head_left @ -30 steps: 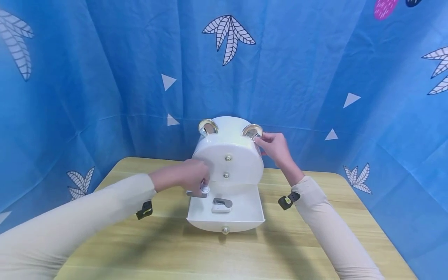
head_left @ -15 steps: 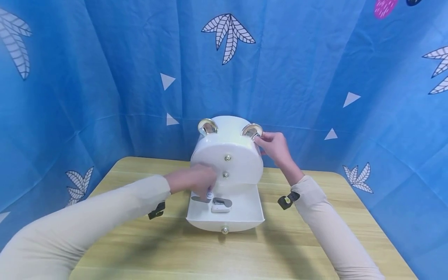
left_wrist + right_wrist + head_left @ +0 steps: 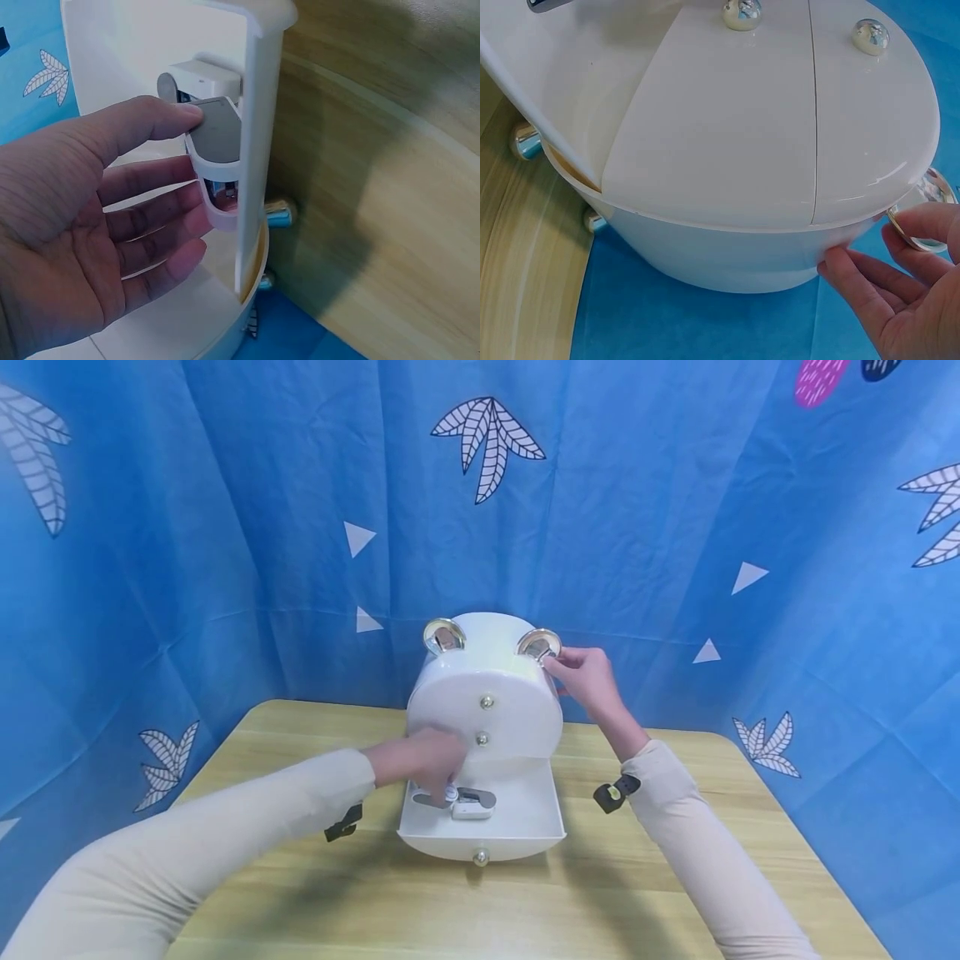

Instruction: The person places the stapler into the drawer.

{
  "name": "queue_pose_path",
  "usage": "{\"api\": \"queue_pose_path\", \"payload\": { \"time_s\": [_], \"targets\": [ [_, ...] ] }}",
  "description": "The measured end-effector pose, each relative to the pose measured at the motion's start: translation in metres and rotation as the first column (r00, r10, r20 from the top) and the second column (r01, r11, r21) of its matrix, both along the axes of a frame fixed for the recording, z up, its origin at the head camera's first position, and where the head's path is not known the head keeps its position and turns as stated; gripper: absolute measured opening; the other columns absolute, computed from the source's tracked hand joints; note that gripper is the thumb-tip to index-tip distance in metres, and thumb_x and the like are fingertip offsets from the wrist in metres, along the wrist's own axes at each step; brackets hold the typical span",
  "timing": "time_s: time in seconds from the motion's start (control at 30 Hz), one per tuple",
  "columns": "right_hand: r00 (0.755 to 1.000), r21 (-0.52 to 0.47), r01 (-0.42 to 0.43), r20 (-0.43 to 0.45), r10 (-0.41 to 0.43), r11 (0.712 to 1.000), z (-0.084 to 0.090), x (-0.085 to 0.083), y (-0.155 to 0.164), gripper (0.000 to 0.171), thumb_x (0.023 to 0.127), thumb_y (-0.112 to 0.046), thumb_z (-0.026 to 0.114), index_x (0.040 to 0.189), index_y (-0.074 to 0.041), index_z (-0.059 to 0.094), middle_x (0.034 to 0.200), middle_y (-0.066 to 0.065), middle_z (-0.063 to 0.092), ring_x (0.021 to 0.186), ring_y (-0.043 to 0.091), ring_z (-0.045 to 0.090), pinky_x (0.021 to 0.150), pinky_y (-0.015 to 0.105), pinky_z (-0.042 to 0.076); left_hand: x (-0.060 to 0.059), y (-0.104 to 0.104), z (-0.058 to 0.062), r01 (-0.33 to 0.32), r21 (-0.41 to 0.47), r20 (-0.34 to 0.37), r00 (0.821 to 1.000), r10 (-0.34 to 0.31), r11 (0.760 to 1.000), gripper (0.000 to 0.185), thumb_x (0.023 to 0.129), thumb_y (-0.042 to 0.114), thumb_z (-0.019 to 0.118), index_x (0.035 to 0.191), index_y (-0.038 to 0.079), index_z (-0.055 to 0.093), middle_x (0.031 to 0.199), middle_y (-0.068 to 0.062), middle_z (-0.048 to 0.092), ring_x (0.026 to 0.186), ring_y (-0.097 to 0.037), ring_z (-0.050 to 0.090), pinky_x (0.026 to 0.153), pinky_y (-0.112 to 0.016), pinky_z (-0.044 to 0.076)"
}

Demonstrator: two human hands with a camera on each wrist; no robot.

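Reaching into the open bottom drawer (image 3: 517, 827) of the white storage box (image 3: 487, 710), the left hand (image 3: 423, 764) pinches a grey clip (image 3: 217, 139), while the right hand (image 3: 588, 677) grips the gold ear (image 3: 537, 643). Risk: snagging the drawer wall could topple the box.

- In front of you stands a light wooden table (image 3: 315, 893), its grain running left to right.
- A blue cloth backdrop (image 3: 225, 527) hangs from nine o'clock round to three o'clock.
- At twelve o'clock it shows a white leaf print (image 3: 489, 439); small white triangles (image 3: 357, 537) lie scattered about.
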State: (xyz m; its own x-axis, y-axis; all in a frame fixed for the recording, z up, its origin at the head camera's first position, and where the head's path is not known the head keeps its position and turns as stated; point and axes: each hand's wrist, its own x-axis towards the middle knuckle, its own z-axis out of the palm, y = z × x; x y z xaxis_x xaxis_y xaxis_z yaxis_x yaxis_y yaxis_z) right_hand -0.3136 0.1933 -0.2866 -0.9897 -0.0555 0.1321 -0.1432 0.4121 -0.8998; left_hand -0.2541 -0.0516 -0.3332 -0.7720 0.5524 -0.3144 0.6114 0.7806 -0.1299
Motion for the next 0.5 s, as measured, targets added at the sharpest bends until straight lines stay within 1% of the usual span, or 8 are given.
{"api": "queue_pose_path", "payload": {
  "time_s": [0.1,0.23,0.37,0.5],
  "targets": [
    [1.000,-0.001,0.000,-0.005,0.000,1.000,0.001,0.001,0.000,0.032,0.098,-0.021,0.064,0.123,-0.002,0.072,0.120,0.022,0.072,0.116,0.031,0.066,0.088,0.049,0.061,-0.001,0.001,-0.002,0.001,-0.011,0.002,1.000,-0.001,1.000,0.032,0.074,0.033,0.087,0.060,0.022,0.061,0.062,0.011,0.058,0.064,-0.009,0.051,0.060,-0.025,0.041],
    [1.000,0.000,0.001,-0.005,-0.001,1.000,0.001,0.001,0.000,0.032,0.098,-0.022,0.065,0.122,-0.002,0.073,0.120,0.022,0.072,0.115,0.030,0.066,0.086,0.047,0.062,-0.001,0.000,-0.005,0.002,0.002,-0.004,1.000,-0.002,1.000,0.032,0.072,0.033,0.088,0.061,0.021,0.060,0.066,0.009,0.058,0.066,-0.010,0.052,0.060,-0.026,0.041],
    [1.000,-0.002,0.005,0.010,-0.005,1.000,0.001,0.001,-0.001,0.033,0.098,-0.022,0.066,0.124,-0.003,0.072,0.121,0.022,0.072,0.117,0.031,0.066,0.085,0.046,0.062,0.000,-0.001,-0.008,-0.006,0.024,-0.008,1.000,0.006,1.000,0.032,0.073,0.030,0.087,0.062,0.020,0.058,0.070,0.007,0.057,0.067,-0.011,0.052,0.061,-0.027,0.043],
    [1.000,-0.005,0.007,0.008,-0.007,1.000,0.001,0.000,-0.001,0.033,0.098,-0.021,0.065,0.125,-0.003,0.072,0.121,0.022,0.072,0.116,0.030,0.066,0.086,0.046,0.062,-0.001,-0.002,-0.011,0.007,0.035,-0.029,1.000,-0.006,0.999,0.028,0.075,0.026,0.085,0.064,0.021,0.060,0.072,0.008,0.058,0.069,-0.010,0.052,0.066,-0.028,0.045]
  ]
}}
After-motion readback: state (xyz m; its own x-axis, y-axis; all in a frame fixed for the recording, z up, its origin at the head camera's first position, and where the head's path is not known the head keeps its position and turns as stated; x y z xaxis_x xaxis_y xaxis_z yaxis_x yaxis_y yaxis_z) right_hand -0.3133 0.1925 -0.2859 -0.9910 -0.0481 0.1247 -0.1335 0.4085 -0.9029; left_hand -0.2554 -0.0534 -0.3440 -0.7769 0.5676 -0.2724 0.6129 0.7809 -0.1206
